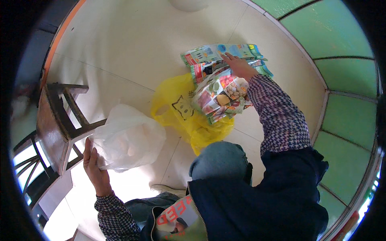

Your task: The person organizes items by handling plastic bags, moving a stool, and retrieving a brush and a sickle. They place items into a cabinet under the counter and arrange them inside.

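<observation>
On the left, my left hand grips the edge of a translucent white plastic bag. The bag is puffed out, and pale shapes show faintly through it. My right hand reaches forward with fingers extended over a pile of printed material. Beneath the fingertips lies a folded blue-green printed sheet or wrapper. Nearer to me is a crumpled piece printed with food pictures, partly under my wrist. A yellow plastic bag with a line-drawn face lies spread on the floor, partly covered by the pile.
A dark wooden stool lies on its side at the left, against the white bag. Pale tiles cover the floor. A green tiled wall runs along the right. My bent knee is close to the yellow bag.
</observation>
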A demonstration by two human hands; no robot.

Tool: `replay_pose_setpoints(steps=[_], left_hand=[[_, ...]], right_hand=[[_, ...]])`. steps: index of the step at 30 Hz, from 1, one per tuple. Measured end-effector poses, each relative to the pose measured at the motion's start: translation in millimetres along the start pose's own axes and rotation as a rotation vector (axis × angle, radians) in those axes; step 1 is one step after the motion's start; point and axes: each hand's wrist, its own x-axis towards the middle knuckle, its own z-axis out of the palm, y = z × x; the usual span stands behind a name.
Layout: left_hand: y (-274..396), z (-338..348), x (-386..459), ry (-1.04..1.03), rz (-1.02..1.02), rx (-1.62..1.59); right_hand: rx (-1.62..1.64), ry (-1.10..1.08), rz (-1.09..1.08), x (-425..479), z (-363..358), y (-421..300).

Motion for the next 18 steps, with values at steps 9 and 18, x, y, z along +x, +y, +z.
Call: replay_pose_setpoints(steps=[9, 18], left_hand=[[-15.4, 10.0, -11.5, 0.009, -0.09, 0.144], [-12.6, 28.1, -19.5, -0.458, -0.181, 0.762]], right_hand=[[-0.079, -0.114, 0.004, 21.4, 39.5, -4.0], [-0.132, 0.404, -0.269, -69.6, -119.6, 9.4]])
